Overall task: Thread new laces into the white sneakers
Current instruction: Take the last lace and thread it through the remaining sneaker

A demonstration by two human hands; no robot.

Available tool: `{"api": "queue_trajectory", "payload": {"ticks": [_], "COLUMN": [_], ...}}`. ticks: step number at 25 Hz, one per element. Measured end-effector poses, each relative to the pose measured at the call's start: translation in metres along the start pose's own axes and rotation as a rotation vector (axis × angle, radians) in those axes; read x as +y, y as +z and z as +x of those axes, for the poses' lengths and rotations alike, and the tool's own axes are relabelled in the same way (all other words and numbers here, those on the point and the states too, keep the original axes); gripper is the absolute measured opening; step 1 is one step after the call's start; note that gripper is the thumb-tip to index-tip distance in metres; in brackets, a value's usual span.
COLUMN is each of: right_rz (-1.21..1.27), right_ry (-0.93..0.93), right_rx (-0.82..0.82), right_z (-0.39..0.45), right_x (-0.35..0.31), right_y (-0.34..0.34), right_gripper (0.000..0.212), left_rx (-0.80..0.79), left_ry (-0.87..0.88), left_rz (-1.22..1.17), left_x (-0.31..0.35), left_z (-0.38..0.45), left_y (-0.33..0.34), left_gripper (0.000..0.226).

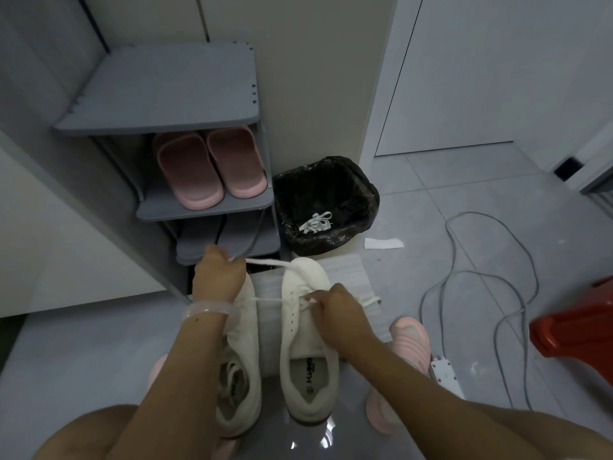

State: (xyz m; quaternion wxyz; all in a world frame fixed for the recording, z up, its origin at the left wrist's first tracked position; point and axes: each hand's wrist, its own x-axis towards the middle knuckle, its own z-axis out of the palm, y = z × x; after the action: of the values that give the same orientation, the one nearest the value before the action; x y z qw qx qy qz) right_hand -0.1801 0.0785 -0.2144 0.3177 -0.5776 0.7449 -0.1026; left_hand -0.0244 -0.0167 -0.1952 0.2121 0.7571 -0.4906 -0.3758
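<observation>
Glossy grey tile floor [83,353]: two white knit sneakers [306,343] stand side by side on a ribbed white sheet [345,270]. The left hand [217,277] clamps the flat woven lace [265,262]; the right hand [335,305] pinches it at the right sneaker's eyelets.

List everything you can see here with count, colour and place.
sneakers: two, white, floor, between forearms
new lace: one, white, pulled left from right sneaker
shoe rack: one, grey, left wall
slippers: two, pink, rack shelf
bin: one, black liner, beside rack
old lace: white, inside bin
cable: grey, floor right
power strip: one, white, floor
stool: red, right edge
left hand: grip on lace
right hand: pinching lace at eyelets
</observation>
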Motion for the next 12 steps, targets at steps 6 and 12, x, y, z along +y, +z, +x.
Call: {"api": "queue_trajectory", "payload": {"ticks": [6,12], "right_rz": [0.234,-0.213], "right_ry": [0.026,0.053], "right_rx": [-0.212,-0.342], "right_z": [0.014,0.018], "right_x": [0.014,0.027], "right_y": [-0.047,-0.073], "right_gripper": [0.01,0.019], "left_rx": [-0.319,-0.582], "left_ry": [0.336,0.348], "left_rz": [0.379,0.61], "left_x": [0.0,-0.016], "left_z": [-0.03,-0.053], "left_y": [0.0,0.031], "left_gripper": [0.021,0.058]}}
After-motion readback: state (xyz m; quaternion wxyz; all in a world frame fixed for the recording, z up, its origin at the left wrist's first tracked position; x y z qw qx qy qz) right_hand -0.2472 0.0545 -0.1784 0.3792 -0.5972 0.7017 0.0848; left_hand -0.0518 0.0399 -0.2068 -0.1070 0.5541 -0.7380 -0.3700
